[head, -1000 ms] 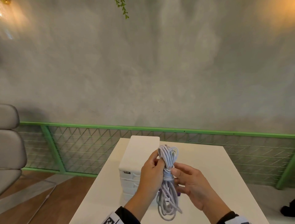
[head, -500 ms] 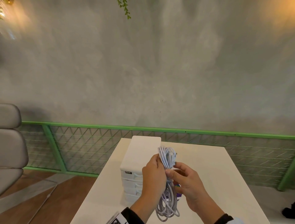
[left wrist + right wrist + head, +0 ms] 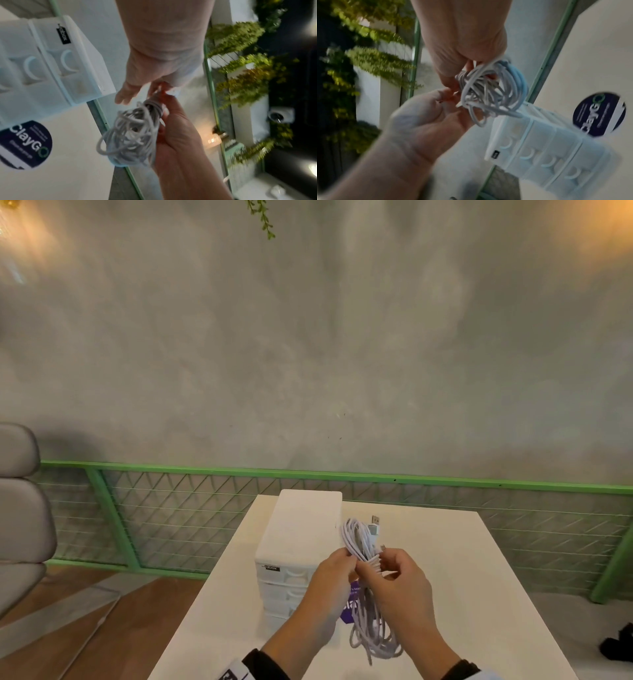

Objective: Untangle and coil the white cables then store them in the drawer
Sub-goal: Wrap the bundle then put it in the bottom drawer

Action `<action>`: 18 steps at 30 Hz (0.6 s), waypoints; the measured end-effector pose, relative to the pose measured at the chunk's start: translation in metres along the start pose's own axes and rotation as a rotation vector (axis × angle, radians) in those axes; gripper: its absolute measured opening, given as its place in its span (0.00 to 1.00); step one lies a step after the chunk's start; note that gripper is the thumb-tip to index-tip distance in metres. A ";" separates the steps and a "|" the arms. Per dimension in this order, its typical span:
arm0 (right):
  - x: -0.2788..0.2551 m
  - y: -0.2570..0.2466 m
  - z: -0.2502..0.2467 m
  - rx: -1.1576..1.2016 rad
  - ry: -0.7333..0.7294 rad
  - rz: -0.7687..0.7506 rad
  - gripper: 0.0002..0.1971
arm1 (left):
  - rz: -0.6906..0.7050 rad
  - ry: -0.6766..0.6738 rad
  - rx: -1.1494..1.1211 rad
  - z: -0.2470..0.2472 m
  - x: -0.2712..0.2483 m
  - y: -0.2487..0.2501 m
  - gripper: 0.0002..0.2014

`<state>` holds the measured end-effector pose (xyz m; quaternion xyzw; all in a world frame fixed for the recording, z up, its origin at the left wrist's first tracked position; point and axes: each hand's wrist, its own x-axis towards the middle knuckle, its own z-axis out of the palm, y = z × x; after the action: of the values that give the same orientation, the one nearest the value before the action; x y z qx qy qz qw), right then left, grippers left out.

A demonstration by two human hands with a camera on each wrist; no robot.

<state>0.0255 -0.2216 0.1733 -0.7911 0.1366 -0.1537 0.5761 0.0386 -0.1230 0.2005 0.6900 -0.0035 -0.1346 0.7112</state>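
Pinching the wrapped waist of the white cable bundle (image 3: 368,583) with both hands: our left hand (image 3: 330,587) curls its fingers round it, our right hand (image 3: 402,580) clamps thumb and fingertips on the wrap. Loops hang below, plug end (image 3: 375,523) up. Bundle held above the table (image 3: 479,577), beside the closed drawer unit (image 3: 301,539).

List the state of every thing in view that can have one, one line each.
white cable bundle: coiled, wrapped at the middle, held above the table, not stored.
drawer unit: upright on the table, all visible drawers closed.
left hand: grip on the bundle's wrapped middle.
right hand: pinching the wrap.
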 end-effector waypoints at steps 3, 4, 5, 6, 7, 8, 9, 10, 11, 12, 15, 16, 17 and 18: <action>-0.003 0.011 -0.004 -0.048 0.035 -0.016 0.10 | -0.026 0.020 0.019 -0.003 0.006 -0.020 0.08; -0.004 0.016 -0.005 -0.066 0.016 -0.017 0.10 | -0.056 0.018 0.012 -0.004 0.007 -0.028 0.08; -0.005 0.021 -0.005 -0.084 -0.017 -0.014 0.11 | -0.080 0.019 -0.004 -0.005 0.008 -0.035 0.08; -0.007 0.029 -0.006 -0.094 -0.066 0.003 0.13 | -0.108 0.027 -0.029 -0.007 0.010 -0.044 0.10; -0.009 0.037 -0.007 -0.096 -0.124 0.029 0.15 | -0.137 0.040 -0.045 -0.008 0.012 -0.054 0.12; -0.012 0.046 -0.009 -0.098 -0.190 0.054 0.17 | -0.169 0.051 -0.046 -0.010 0.014 -0.065 0.13; -0.015 0.057 -0.011 -0.107 -0.256 0.079 0.17 | -0.207 0.058 -0.040 -0.010 0.015 -0.076 0.12; -0.019 0.069 -0.012 -0.106 -0.317 0.104 0.17 | -0.245 0.060 -0.042 -0.010 0.016 -0.086 0.09; -0.022 0.081 -0.014 -0.086 -0.365 0.137 0.17 | -0.282 0.055 -0.046 -0.009 0.016 -0.097 0.06; -0.025 0.093 -0.016 -0.039 -0.396 0.189 0.17 | -0.316 0.051 -0.046 -0.007 0.015 -0.107 0.04; -0.036 0.125 -0.019 0.196 -0.429 0.400 0.20 | -0.383 0.042 0.009 -0.001 0.016 -0.141 0.08; -0.039 0.134 -0.020 0.242 -0.437 0.450 0.21 | -0.393 0.025 0.050 0.002 0.015 -0.151 0.11; -0.042 0.144 -0.021 0.265 -0.444 0.487 0.21 | -0.405 0.006 0.098 0.003 0.015 -0.161 0.13; -0.045 0.154 -0.021 0.272 -0.452 0.516 0.22 | -0.425 -0.009 0.144 0.005 0.015 -0.172 0.14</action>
<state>-0.0301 -0.2682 0.0287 -0.6608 0.1791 0.1584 0.7115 0.0197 -0.1325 0.0293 0.7236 0.1289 -0.2839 0.6157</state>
